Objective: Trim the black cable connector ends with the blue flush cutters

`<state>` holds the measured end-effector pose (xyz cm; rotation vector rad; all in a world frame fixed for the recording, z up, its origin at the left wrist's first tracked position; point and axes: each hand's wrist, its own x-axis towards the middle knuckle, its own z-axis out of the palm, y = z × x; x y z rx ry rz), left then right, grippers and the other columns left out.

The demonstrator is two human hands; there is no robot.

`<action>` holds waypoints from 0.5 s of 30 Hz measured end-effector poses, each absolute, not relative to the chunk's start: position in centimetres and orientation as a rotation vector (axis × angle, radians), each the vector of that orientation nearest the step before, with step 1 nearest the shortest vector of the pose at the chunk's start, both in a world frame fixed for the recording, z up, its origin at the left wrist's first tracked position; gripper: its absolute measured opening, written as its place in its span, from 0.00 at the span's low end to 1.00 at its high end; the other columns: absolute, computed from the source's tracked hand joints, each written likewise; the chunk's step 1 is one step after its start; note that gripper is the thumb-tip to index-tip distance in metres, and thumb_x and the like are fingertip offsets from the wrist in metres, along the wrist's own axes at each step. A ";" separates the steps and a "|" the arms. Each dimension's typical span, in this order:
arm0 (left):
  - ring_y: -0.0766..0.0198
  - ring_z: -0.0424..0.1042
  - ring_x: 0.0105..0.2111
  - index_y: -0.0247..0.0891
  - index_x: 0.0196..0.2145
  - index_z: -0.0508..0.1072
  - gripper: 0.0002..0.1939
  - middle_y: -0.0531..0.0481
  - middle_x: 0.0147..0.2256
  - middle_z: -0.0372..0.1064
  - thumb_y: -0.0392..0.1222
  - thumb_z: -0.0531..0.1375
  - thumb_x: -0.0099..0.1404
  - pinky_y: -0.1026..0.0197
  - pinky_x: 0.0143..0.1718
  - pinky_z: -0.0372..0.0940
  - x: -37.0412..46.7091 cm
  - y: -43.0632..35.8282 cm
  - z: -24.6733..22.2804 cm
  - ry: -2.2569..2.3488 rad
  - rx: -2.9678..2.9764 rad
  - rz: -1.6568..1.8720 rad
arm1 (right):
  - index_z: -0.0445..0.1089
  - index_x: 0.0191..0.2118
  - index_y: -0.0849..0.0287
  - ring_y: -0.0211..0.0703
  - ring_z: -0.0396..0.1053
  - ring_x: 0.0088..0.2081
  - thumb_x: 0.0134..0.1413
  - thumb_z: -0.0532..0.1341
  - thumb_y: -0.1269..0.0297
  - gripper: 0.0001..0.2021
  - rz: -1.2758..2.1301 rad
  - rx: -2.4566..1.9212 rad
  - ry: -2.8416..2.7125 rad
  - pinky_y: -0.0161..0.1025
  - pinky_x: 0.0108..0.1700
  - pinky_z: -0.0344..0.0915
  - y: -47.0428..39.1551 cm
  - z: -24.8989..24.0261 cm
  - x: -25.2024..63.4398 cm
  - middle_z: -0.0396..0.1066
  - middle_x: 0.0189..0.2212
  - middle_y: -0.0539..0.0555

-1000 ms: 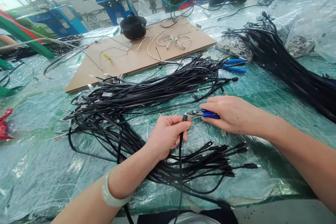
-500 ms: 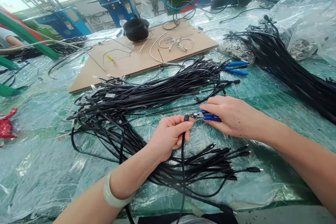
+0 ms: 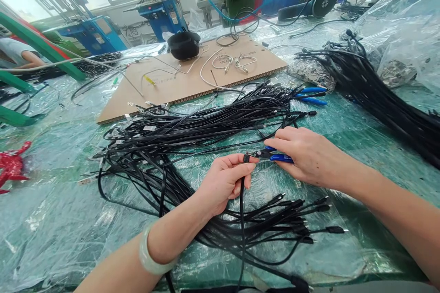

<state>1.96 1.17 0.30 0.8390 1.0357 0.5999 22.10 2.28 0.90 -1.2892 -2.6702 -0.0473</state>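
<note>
Between thumb and fingers, my left hand point(image 3: 228, 178) pinches a black cable point(image 3: 242, 210) just below its connector end, which points up. My right hand point(image 3: 302, 153) is closed around blue-handled cutters point(image 3: 282, 158). The tips of the cutters are at the connector; whether the blades touch it is too small to tell. Behind my hands lies a thick bundle of black cables point(image 3: 206, 123). More cables run under my left forearm, their plug ends point(image 3: 299, 210) fanned out to the right.
Blue-handled pliers point(image 3: 312, 96) lie behind my right hand. A cardboard sheet point(image 3: 165, 87) holds a black bowl point(image 3: 184, 46) and pale cables. Another cable bundle point(image 3: 374, 87) is at right. A red object point(image 3: 13, 165) sits left. A person's arm point(image 3: 32, 59) shows at far left.
The whole view has shifted slightly, with things appearing a little further right and lower. The cutters and connector have tilted slightly; both hands keep their holds.
</note>
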 end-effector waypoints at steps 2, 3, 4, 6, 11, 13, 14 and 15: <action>0.80 0.46 0.09 0.34 0.33 0.73 0.07 0.58 0.14 0.62 0.39 0.61 0.57 0.73 0.09 0.38 1.9 1.2 0.3 1.035 0.834 0.599 | 0.69 0.42 0.62 0.46 0.62 0.33 0.52 0.58 0.68 0.10 -0.071 -1.287 -2.675 0.40 0.33 0.56 2.3 0.9 22.1 0.67 0.32 0.56; 0.80 0.46 0.09 0.34 0.33 0.73 0.07 0.58 0.14 0.62 0.39 0.61 0.57 0.73 0.09 0.38 1.9 1.2 0.3 1.034 0.831 0.599 | 0.69 0.42 0.62 0.46 0.62 0.33 0.52 0.58 0.68 0.10 -0.081 -1.288 -2.677 0.40 0.33 0.56 2.3 0.9 22.1 0.67 0.32 0.56; 0.80 0.46 0.09 0.34 0.32 0.73 0.06 0.58 0.14 0.62 0.39 0.61 0.57 0.74 0.09 0.38 1.9 1.2 0.3 1.033 0.828 0.599 | 0.69 0.42 0.62 0.46 0.62 0.33 0.52 0.58 0.68 0.10 -0.088 -1.289 -2.679 0.40 0.33 0.55 2.2 0.9 22.0 0.67 0.32 0.56; 0.80 0.47 0.09 0.34 0.32 0.73 0.06 0.58 0.14 0.62 0.39 0.61 0.57 0.74 0.09 0.38 1.8 1.2 0.3 1.032 0.824 0.599 | 0.69 0.41 0.61 0.46 0.62 0.33 0.52 0.58 0.68 0.10 -0.094 -1.292 -2.681 0.40 0.33 0.55 2.2 0.9 22.0 0.67 0.32 0.56; 0.80 0.47 0.09 0.33 0.34 0.73 0.06 0.57 0.14 0.62 0.38 0.60 0.58 0.74 0.09 0.38 1.8 1.2 0.3 1.025 0.822 0.601 | 0.69 0.41 0.61 0.46 0.63 0.34 0.51 0.59 0.68 0.10 -0.098 -1.291 -2.681 0.40 0.34 0.54 2.2 0.9 21.9 0.67 0.32 0.55; 0.80 0.47 0.09 0.33 0.34 0.73 0.06 0.57 0.14 0.62 0.38 0.60 0.58 0.74 0.09 0.39 1.8 1.2 0.3 1.026 0.814 0.600 | 0.69 0.40 0.61 0.46 0.62 0.34 0.50 0.60 0.69 0.09 -0.106 -1.288 -2.680 0.39 0.33 0.54 2.2 0.9 21.9 0.66 0.31 0.54; 0.80 0.47 0.09 0.33 0.34 0.73 0.06 0.57 0.14 0.62 0.38 0.60 0.58 0.74 0.09 0.39 1.8 1.2 0.3 1.028 0.810 0.600 | 0.69 0.39 0.61 0.46 0.62 0.33 0.50 0.61 0.69 0.09 -0.108 -1.288 -2.679 0.39 0.33 0.54 2.2 0.9 21.9 0.66 0.31 0.54; 0.80 0.47 0.09 0.33 0.34 0.73 0.06 0.57 0.14 0.62 0.38 0.60 0.58 0.74 0.09 0.39 1.9 1.2 0.3 1.032 0.805 0.599 | 0.69 0.39 0.61 0.45 0.62 0.33 0.49 0.61 0.69 0.09 -0.108 -1.288 -2.679 0.39 0.33 0.54 2.2 0.9 21.8 0.66 0.31 0.54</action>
